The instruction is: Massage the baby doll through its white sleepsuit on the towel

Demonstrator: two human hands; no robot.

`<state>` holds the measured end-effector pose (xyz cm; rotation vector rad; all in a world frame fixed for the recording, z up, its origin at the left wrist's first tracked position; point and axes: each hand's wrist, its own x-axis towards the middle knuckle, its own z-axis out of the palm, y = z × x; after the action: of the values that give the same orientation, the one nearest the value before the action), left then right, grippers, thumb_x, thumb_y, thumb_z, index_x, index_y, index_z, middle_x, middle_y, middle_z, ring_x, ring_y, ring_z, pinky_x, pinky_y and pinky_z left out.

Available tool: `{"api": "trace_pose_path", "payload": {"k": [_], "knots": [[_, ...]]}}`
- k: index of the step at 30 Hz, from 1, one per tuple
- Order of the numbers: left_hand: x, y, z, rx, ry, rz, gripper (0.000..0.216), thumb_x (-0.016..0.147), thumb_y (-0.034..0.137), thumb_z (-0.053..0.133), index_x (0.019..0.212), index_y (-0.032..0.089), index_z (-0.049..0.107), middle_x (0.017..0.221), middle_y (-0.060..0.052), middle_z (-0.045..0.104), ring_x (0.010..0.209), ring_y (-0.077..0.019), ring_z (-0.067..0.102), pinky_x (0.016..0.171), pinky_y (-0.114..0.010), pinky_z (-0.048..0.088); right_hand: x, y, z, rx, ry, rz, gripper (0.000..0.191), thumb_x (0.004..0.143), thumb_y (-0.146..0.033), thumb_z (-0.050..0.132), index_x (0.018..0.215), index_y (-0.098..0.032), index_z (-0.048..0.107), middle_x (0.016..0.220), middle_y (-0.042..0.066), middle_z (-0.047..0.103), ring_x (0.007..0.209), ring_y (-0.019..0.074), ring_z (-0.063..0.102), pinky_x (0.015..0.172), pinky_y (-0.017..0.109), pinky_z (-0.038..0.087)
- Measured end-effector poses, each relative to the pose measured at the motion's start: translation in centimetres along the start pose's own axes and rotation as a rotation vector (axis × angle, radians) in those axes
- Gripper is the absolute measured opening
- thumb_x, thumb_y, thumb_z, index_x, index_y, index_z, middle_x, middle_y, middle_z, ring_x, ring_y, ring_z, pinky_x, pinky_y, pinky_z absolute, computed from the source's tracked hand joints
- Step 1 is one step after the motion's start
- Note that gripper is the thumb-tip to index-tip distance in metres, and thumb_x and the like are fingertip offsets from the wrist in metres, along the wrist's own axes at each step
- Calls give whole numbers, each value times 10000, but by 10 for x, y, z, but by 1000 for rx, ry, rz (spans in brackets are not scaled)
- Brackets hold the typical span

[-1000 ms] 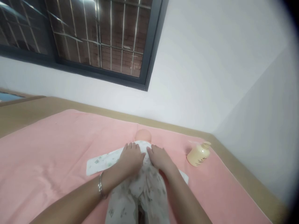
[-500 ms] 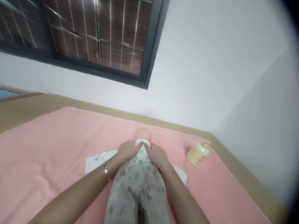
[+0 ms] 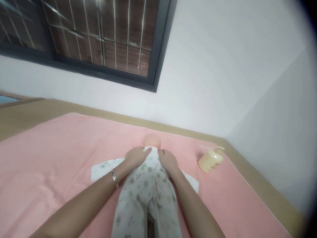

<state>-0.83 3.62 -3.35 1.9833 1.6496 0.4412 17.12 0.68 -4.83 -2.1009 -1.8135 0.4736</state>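
Because the doll point(image 3: 150, 175) lies lengthwise on the pink cloth point(image 3: 61, 148), its head point(image 3: 152, 140) toward the wall and its legs toward the wearer, both arms can run forward along its sides and meet the upper body evenly; the left hand point(image 3: 136, 156) lies on one side just below the neck, the right hand point(image 3: 168, 160) mirrors it on the other, and this pairing probably keeps the soft body from rolling either way.

Each grip is curved over the doll's side, thumb on the printed garment point(image 3: 146, 185) and pointing in toward the neck; the other fingers are mostly out of sight, so whether they close on the body or merely rest there I cannot tell; the thumbs stand apart, leaving a strip of cloth bare between them.

With the left sleeve point(image 3: 105, 169) and right sleeve point(image 3: 192, 182) spread outward, the flanks seem easier to reach; the pump bottle point(image 3: 210, 161) stands well apart to the right, on the same cloth, presumably where neither forearm would knock it; the cloth itself likely serves as padding, covering much of the tan surface point(image 3: 99, 114).
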Motion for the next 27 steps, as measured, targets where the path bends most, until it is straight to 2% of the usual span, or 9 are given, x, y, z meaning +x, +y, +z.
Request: {"api": "trace_pose_path", "payload": {"k": [19,27], "knots": [[-4,2,-4,-72,-18,-11,735,790,762,288,1014,187,688,994,-132,712,845,-294,670,663,-338,475,1,3,0,54,17,-16,631,967,-539,154,837,-164,644,864,105,677,780,197,598,685,273,382],[-5,4,-8,73,-4,78,736,837,720,204,989,191,692,1005,-133,706,917,-304,651,771,-382,464,-4,-1,-7,8,-13,-48,653,977,-522,112,945,-158,653,953,122,680,875,217,621,732,294,417]]}}
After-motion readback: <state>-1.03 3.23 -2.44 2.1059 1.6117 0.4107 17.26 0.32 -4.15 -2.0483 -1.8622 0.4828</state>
